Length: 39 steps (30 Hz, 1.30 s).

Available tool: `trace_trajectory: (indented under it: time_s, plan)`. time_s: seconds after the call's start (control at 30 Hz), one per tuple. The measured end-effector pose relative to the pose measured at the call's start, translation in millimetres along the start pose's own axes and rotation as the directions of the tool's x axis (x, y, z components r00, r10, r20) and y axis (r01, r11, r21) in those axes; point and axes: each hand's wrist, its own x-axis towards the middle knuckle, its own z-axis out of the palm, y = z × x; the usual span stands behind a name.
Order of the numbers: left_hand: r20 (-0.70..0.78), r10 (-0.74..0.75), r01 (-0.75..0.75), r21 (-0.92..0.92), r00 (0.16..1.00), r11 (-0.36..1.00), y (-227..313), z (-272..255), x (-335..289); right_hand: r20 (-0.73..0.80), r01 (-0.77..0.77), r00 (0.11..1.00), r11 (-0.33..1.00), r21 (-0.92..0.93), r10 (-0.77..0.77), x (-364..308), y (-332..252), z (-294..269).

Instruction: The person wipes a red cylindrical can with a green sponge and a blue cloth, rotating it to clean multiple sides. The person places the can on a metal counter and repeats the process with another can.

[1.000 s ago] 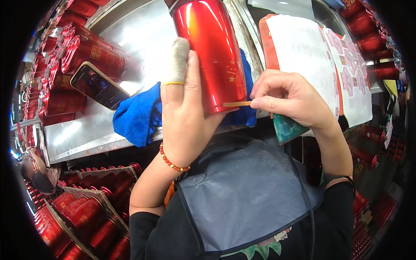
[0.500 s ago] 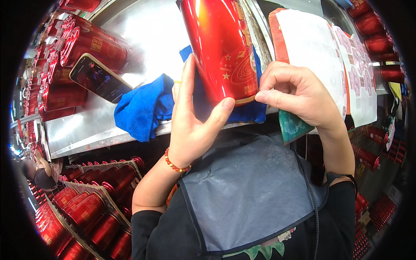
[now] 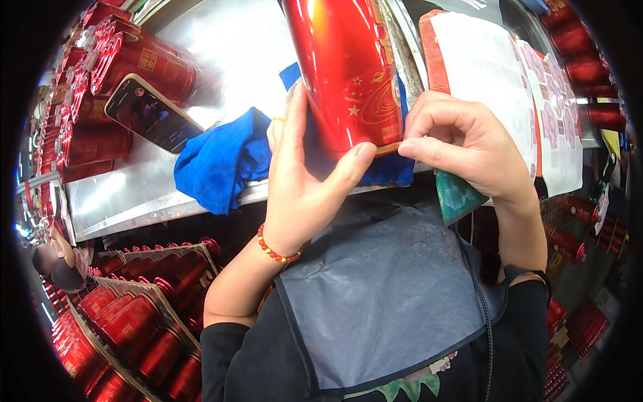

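A glossy red metal cylinder [image 3: 348, 74] with gold stars and ringed planets lies on a blue cloth, its near end toward me. My left hand [image 3: 298, 177] grips that end, with the thumb on the near rim and the fingers along the left side. At the rim's right corner my right hand [image 3: 465, 144] is closed in a pinch, thumb against forefinger. Whatever is between those fingertips is too small to make out. Beneath the right hand shows a green patterned corner [image 3: 459, 197].
The bunched blue cloth [image 3: 221, 161] and a phone [image 3: 151, 114] lie left on the metal table [image 3: 234, 47]. Stacked red cylinders [image 3: 161, 74] stand beyond. White sheets [image 3: 475, 60] and a sticker sheet [image 3: 552, 114] lie right. Racks of red cylinders [image 3: 134, 318] fill the lower left; a person [image 3: 63, 261] is beyond.
The cylinder's near end has shifted slightly right and away from me, along with both hands. The left thumb still rests on the rim, and the right hand keeps its pinch.
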Motion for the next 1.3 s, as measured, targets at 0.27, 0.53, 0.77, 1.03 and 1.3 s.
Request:
trace_trajectory:
  time_s: [0.27,0.53,0.77,1.03,1.3]
  plan:
    - [0.003,0.013,-0.013,-0.044,1.0,0.999,-2,-2,0,-0.026,0.018,0.999,0.998,-0.056,-0.019,0,2,2]
    - [0.036,0.018,-0.015,-0.098,0.999,0.995,-5,-4,-1,-0.027,0.006,1.0,1.0,-0.009,-0.006,-1,0,4]
    - [0.05,-0.016,0.028,-0.256,0.999,0.966,-15,-10,-5,-0.043,0.003,0.999,1.0,-0.03,-0.004,1,1,5]
    - [-0.034,0.051,-0.054,-0.09,0.998,0.994,-10,3,-5,-0.047,0.003,0.999,0.999,-0.044,-0.005,0,-1,5]
    - [-0.017,0.063,-0.063,-0.019,0.998,0.998,-8,-1,-3,-0.039,-0.033,0.999,0.999,0.033,0.034,0,4,2]
